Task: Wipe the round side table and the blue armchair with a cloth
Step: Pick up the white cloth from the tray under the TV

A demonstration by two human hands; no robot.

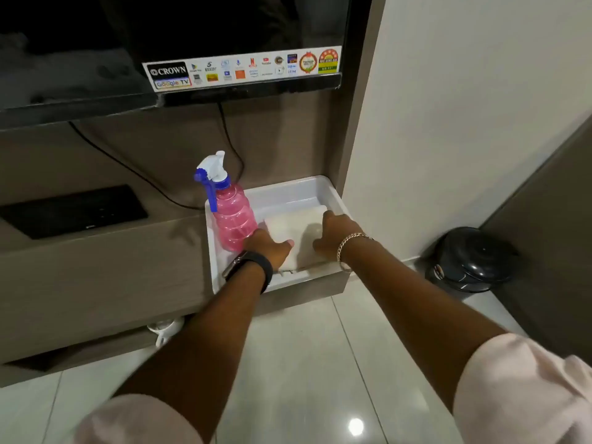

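A folded white cloth (296, 230) lies in a white plastic tray (288, 190) on a low wooden TV unit. My left hand (267, 246) rests on the cloth's left edge, thumb on top. Over at the cloth's right side, my right hand (336, 232) has its fingers curled around the edge. A pink spray bottle (234, 222) with a blue and white trigger stands upright in the tray, just left of my left hand. The round side table and the blue armchair are not in view.
A TV (192, 43) hangs above the unit, cables running down behind the tray. A black flat device (73, 211) lies on the unit at left. A black round appliance (471, 259) sits on the tiled floor at right, beside a white wall.
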